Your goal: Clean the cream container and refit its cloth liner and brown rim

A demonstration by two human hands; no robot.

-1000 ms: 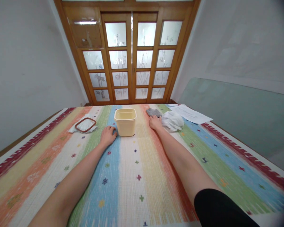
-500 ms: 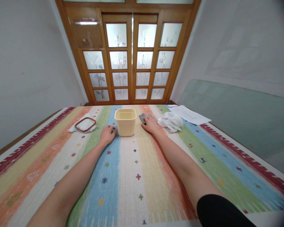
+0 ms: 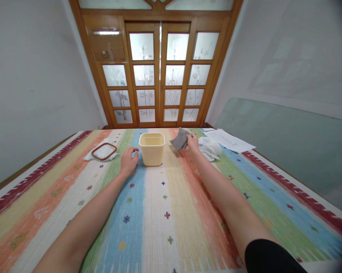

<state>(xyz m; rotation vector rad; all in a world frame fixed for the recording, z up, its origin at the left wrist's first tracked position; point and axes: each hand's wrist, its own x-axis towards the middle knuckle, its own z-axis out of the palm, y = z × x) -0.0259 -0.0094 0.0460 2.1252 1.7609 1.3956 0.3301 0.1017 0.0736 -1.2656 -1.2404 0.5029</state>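
Note:
A grey cloth (image 3: 180, 139) hangs from my right hand (image 3: 193, 144), whose fingers pinch its right side just above the table. Left of it stands a pale yellow plastic tub (image 3: 152, 154), upright and without a lid. My left hand (image 3: 129, 160) rests beside the tub on its left, fingers loosely curved and apart, holding nothing; a small gap separates it from the tub. Partly behind my right hand lies a crumpled white cloth or plastic bag (image 3: 210, 148); I cannot tell which.
A reddish-brown rounded frame (image 3: 104, 151) lies on a folded white cloth (image 3: 89, 155) at the left. Printed paper sheets (image 3: 230, 140) sit at the back right. A striped, patterned tablecloth (image 3: 153, 212) covers the table. Wooden doors with glass panes (image 3: 145, 74) stand beyond the far edge.
My right hand has lifted the grey cloth off the table and moved slightly right with it. The left hand stays beside the tub, its fingers a little raised.

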